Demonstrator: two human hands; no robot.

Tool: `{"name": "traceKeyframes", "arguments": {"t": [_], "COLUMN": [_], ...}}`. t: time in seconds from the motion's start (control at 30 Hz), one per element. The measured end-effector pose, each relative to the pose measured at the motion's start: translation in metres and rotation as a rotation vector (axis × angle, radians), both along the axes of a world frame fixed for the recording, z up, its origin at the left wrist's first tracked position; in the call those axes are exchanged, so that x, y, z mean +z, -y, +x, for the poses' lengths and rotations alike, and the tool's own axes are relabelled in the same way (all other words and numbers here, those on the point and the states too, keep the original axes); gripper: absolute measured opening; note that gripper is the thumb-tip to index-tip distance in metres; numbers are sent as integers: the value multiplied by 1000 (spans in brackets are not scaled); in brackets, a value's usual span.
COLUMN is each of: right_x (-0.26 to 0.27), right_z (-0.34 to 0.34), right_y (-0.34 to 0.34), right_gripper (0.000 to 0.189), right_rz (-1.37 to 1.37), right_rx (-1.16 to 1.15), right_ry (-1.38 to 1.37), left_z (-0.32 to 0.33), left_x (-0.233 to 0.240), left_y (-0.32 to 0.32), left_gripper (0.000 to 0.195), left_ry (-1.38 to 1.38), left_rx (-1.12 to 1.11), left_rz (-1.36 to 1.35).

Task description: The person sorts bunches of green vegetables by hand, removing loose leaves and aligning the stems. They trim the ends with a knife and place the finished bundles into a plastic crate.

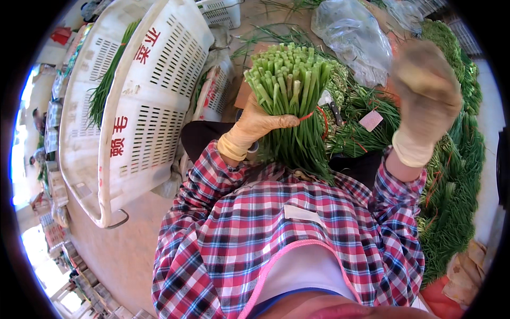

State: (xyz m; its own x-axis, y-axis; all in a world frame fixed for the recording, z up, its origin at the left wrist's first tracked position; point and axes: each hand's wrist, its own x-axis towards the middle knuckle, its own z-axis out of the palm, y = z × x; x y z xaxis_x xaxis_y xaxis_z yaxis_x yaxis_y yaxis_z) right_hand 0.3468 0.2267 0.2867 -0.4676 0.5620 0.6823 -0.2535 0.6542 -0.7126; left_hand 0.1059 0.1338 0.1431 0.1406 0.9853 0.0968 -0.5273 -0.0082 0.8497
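Note:
My left hand (259,121), in a pale, soiled glove, grips a thick bundle of green stalks (293,81), which look like garlic chives. Their cut ends point up and away, while the leafy ends hang towards my lap. A red tie (306,116) circles part of the bundle under my thumb. My right hand (426,81), gloved too, is raised to the right, apart from the bundle; motion blur hides its fingers. Between the hands, a dark-handled knife (336,113) lies beside loose greens (360,133) and a pink card (371,121).
A tall white slotted plastic crate (169,79) with red writing stands at left, a green bunch (113,79) inside. Clear plastic bags (350,38) lie ahead. Heaped greens (450,207) line the right side. More crates and distant people are at far left.

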Motion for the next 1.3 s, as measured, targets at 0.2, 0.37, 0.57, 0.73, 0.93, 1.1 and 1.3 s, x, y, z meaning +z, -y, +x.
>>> {"name": "traceKeyframes", "arguments": {"t": [0.2, 0.37, 0.57, 0.73, 0.93, 1.1, 1.3], "right_x": [-62, -56, -63, -62, -44, -8, -26], "right_z": [41, -14, -46, -43, 6, 65, 34], "right_y": [-20, 21, 23, 24, 27, -8, 20], "right_gripper": [16, 21, 26, 17, 11, 10, 18], "right_rz": [243, -89, 256, 332, -300, -242, -209], "right_rx": [-672, -368, -245, -196, 9, -393, -373], "right_ry": [596, 236, 255, 219, -434, -160, 310], "left_z": [-21, -28, -17, -11, -42, -24, -6], "left_x": [-22, -33, -29, -18, -52, -32, -18], "left_y": [4, 7, 12, 10, 8, -12, -13], "left_gripper": [83, 92, 100, 93, 86, 89, 90], "left_ry": [67, 113, 135, 115, -960, -852, 163], "left_rx": [4, 13, -34, -66, 203, 17, -122], "left_rz": [-50, -69, -51, 30, 690, 447, -173]}}
